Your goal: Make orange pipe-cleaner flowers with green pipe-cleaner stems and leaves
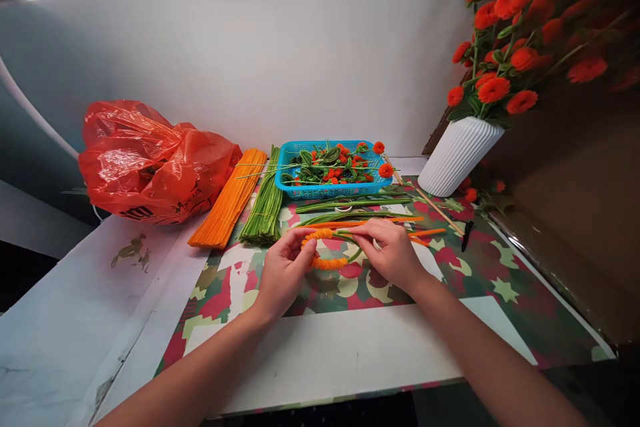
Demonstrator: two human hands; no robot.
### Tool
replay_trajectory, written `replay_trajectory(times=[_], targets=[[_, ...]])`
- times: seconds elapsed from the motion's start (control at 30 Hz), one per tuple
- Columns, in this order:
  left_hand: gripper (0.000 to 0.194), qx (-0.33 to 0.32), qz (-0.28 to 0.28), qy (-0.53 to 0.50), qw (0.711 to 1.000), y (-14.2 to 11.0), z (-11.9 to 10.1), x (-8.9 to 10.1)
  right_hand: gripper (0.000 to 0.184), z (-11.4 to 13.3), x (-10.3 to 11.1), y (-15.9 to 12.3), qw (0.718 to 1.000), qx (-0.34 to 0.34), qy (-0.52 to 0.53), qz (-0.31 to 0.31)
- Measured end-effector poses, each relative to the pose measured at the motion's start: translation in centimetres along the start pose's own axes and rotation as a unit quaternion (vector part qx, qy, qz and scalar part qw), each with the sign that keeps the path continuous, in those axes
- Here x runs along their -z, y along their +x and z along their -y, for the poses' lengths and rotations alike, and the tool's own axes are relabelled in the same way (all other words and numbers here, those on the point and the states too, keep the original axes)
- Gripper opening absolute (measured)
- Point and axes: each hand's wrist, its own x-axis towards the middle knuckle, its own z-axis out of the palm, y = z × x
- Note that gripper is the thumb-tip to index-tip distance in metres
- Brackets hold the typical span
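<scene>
Between my hands is a ring of pipe cleaner (330, 263), a green stem wound with orange coils along its left and lower part. My left hand (287, 267) pinches the orange coiled side between thumb and fingers. On the other side, my right hand (387, 250) grips the bare green end with thumb and forefinger. The ring is held just above the patterned table cover. Right behind my hands lie loose orange pipe cleaners (427, 233) and green pipe cleaners (353, 204), partly hidden by my fingers.
A blue basket (327, 192) holds orange flowers and green leaves. Left of it lie a green bundle (263, 217), an orange bundle (227, 203) and a red plastic bag (155, 167). A white vase (460, 157) of orange flowers stands right, near a wooden stick (440, 210).
</scene>
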Motion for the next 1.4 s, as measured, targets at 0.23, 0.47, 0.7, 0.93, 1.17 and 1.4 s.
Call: replay_trajectory(times=[0.23,0.47,0.7,0.93,1.17,1.4], targets=[[0.024,-0.019,0.027,0.044,0.998,-0.1,0.2,-0.1,0.018,-0.1,-0.6,-0.3,0.998,0.048,-0.040,0.024],[0.025,-0.050,0.033,0.088,0.994,0.3,0.2,0.2,0.022,0.0,-0.5,0.0,0.998,0.041,-0.007,0.037],[0.022,-0.074,0.034,0.103,0.991,0.0,0.4,0.0,0.021,0.3,-1.1,-0.3,0.998,0.055,-0.010,0.038],[0.022,-0.068,0.003,0.089,0.994,-0.1,-0.2,-0.1,0.019,0.8,-1.1,-0.2,0.999,-0.013,0.021,-0.020],[0.022,-0.089,0.008,0.120,0.989,-0.1,0.2,-0.2,0.020,0.8,-1.1,-0.4,1.000,0.014,-0.002,-0.010],[0.021,-0.121,0.001,0.166,0.979,-0.2,-0.1,-0.3,0.016,1.6,-1.2,-0.3,1.000,0.003,-0.007,-0.012]])
